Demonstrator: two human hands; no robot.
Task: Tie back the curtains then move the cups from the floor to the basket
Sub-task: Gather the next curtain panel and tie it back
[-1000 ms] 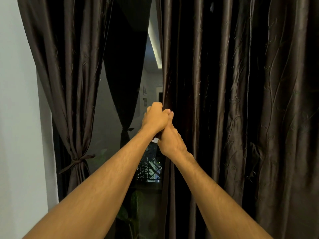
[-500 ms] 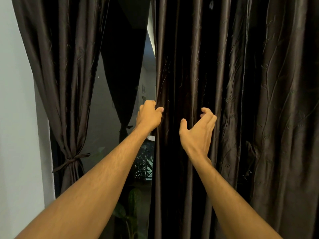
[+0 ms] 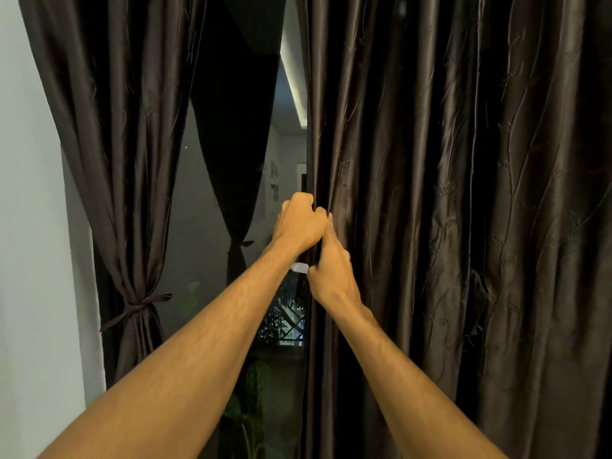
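Note:
A dark brown satin right curtain (image 3: 447, 226) hangs loose and fills the right half of the view. My left hand (image 3: 299, 223) grips its inner edge in a fist at mid height. Just below it, my right hand (image 3: 331, 273) is closed on the same edge, touching the left hand. The left curtain (image 3: 119, 144) is gathered and bound low down by a knotted fabric tie (image 3: 139, 308). No cups or basket are in view.
A white wall (image 3: 36, 260) stands at the left. Between the curtains, dark window glass (image 3: 225, 200) reflects the tied curtain and a ceiling light strip. Plant leaves (image 3: 255, 392) show low behind the glass.
Half a second ago my right hand was open and away to the right over the curtain folds; it has come back left and closed on the curtain edge under my left hand.

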